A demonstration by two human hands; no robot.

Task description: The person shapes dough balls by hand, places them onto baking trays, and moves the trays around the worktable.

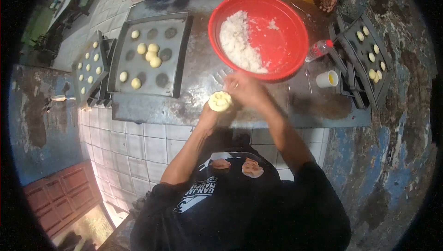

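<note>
So, rounded dough balls [151,56] already dot the upper-left tray [177,64], crumbly white mixture [237,38] lies in the top-centre red basin [282,41], and an unfinished-looking dough piece [219,101] sits centre-frame, gripped by the left hand [208,117], the blurred right hand [248,90] close by, its grip unclear.

Beneath the fingers [232,84] spreads a worn metal table [197,50]. Pale square tiles [134,146] lie nearer than the fingers and far to their left. Scuffed blue-and-brown surfaces, wall or floor unclear, flank them: one left [39,135], one right [392,163]. Nearer left, a reddish-brown panelled door [63,189] adjoins bright light.
</note>
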